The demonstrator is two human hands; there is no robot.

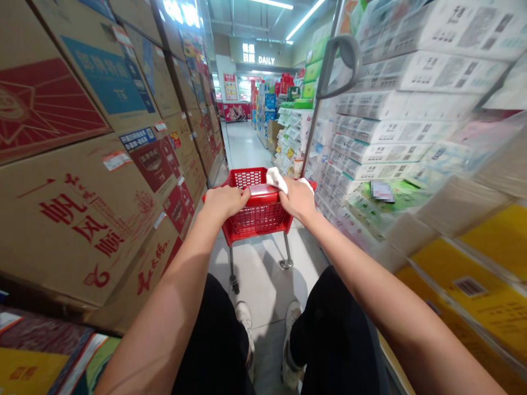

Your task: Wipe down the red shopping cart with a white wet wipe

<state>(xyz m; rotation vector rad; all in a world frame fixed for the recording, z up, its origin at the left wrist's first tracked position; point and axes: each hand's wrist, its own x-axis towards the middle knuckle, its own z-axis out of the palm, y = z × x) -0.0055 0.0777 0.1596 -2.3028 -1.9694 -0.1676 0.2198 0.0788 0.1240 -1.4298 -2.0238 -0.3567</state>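
Note:
A small red shopping cart point(258, 219) with a mesh basket stands in front of me on thin metal legs. Its red handle point(261, 190) runs across the top, nearest to me. My left hand point(228, 201) is closed around the handle's left part, thumb pointing inward. On the right part, my right hand point(297, 197) is closed too, with a crumpled white tissue point(276, 180) under its fingers, against the handle. Part of the tissue is hidden by the hand. Most of the basket's inside is out of sight.
Stacked cardboard boxes point(78, 214) line the left side closely. White paper packs point(382, 131) are piled along the right, with yellow packs point(469, 274) nearer. A grey bracket on a pole point(340, 66) rises ahead right. The tiled aisle point(246, 144) runs forward between.

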